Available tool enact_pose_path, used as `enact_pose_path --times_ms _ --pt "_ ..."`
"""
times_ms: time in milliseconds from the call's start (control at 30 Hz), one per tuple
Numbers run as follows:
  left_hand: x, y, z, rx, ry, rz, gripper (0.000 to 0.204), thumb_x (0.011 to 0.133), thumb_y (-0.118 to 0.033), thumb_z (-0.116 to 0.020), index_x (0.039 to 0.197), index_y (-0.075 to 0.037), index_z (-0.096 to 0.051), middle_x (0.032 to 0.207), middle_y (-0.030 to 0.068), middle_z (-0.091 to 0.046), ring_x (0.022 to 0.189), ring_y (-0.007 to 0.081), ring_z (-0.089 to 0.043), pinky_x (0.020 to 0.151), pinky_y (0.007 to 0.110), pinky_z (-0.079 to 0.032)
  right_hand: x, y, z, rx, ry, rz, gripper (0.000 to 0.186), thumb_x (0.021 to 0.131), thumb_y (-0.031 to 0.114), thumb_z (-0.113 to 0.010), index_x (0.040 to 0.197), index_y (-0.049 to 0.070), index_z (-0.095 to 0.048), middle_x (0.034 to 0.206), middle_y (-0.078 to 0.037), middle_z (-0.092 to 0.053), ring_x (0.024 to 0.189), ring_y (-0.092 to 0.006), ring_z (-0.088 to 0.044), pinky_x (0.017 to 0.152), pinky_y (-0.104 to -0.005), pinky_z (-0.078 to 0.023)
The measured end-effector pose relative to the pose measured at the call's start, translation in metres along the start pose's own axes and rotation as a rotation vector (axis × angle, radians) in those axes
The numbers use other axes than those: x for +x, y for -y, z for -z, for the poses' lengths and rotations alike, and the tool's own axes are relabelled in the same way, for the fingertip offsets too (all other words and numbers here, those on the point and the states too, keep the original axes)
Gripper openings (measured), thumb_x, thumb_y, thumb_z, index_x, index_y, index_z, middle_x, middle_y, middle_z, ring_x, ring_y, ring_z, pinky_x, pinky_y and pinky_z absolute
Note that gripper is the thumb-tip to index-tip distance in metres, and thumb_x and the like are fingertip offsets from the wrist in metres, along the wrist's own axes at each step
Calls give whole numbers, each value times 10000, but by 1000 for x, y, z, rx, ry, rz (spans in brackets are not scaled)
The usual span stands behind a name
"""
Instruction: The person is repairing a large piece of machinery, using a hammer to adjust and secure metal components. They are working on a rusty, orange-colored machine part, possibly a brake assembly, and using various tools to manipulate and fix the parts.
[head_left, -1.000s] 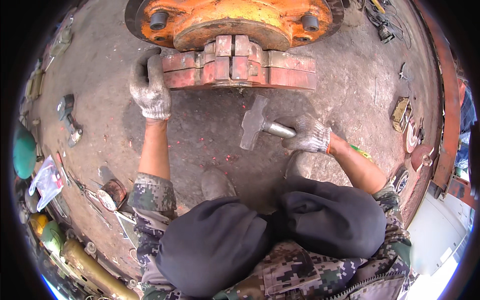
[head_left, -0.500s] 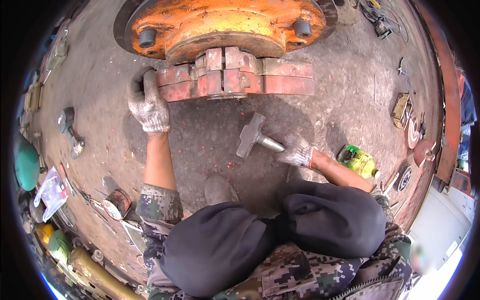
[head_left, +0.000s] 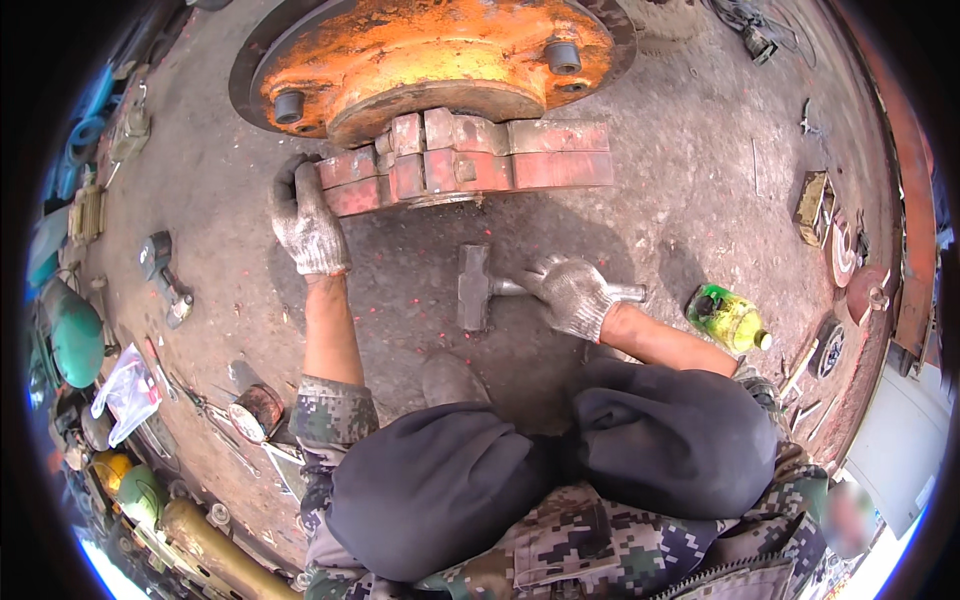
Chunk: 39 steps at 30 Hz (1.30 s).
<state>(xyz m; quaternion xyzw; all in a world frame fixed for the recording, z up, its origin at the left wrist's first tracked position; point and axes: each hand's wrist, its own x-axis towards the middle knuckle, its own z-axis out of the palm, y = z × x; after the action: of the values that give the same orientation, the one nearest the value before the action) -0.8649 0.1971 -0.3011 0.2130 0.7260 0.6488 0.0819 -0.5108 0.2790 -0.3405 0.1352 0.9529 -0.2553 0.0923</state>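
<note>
Nearest of all are the person's two knees (head_left: 450,490) under dark cloth, with camouflage sleeves (head_left: 335,410) on either side. Just beyond them, the right hand (head_left: 572,295), in a grey-white knitted glove, lies back uppermost across the handle of a hammer (head_left: 473,300). Its fingers reach forward, slightly parted (whether they close beneath the handle cannot be told). The hammer's blocky head points to the person's left, and the handle's end juts out past the wrist; whether it touches the floor (head_left: 650,230) is unclear. Near the right forearm, a green and yellow bottle (head_left: 730,318) lies on its side. Farther out, the left hand (head_left: 310,225), gloved alike, is bent at the left end of a worn red metal assembly (head_left: 560,170); its fingertips are partly hidden, so a firm pinch cannot be confirmed. The assembly sits in front of a large orange hub (head_left: 430,65) with dark bolts, and cables (head_left: 745,25) lie at the far right.
</note>
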Motion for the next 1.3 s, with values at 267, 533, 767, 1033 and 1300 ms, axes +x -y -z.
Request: enact_pose_path --times_ms 267,533,767,1033,1300 --pt "5 -6 37 52 -29 -1 280 1029 -151 -613 1191 64 -688 1136 131 -721 1049 204 -646 972 362 -503 -8 12 6 300 36 38 337 929 269 -650 1215 101 -706 1034 -181 -714 961 -410 -688 841 -524 -541" --pt "-10 13 -4 -94 56 102 400 1064 -260 -603 1343 25 -619 1249 111 -681 1122 199 -635 972 357 -528 -85 -5 -32 265 80 -56 315 979 334 -625 1143 89 -735 988 -190 -716 933 -405 -695 818 -510 -547" --pt "-12 -10 4 -146 79 443 489 1014 -417 -670 1242 16 -656 1124 108 -698 954 203 -682 819 359 -581 -91 -5 -42 435 45 -56 321 971 310 -655 1180 79 -731 1059 -174 -737 999 -392 -709 859 -490 -560" --pt "-3 3 14 -92 161 487 541 1004 -448 -683 1310 -8 -615 1211 114 -687 1030 229 -706 868 399 -608 -65 -14 55 542 -526 -358 251 955 185 -725 1162 43 -723 974 -144 -748 843 -236 -727 770 -347 -572" --pt "0 -19 40 -303 423 511 571 990 -309 -692 1443 8 -547 1297 122 -659 1189 242 -645 1024 405 -524 0 -43 114 1034 -498 -496 620 1095 454 -531 1517 2 -485 1312 -140 -645 1087 -209 -661 894 -354 -557"
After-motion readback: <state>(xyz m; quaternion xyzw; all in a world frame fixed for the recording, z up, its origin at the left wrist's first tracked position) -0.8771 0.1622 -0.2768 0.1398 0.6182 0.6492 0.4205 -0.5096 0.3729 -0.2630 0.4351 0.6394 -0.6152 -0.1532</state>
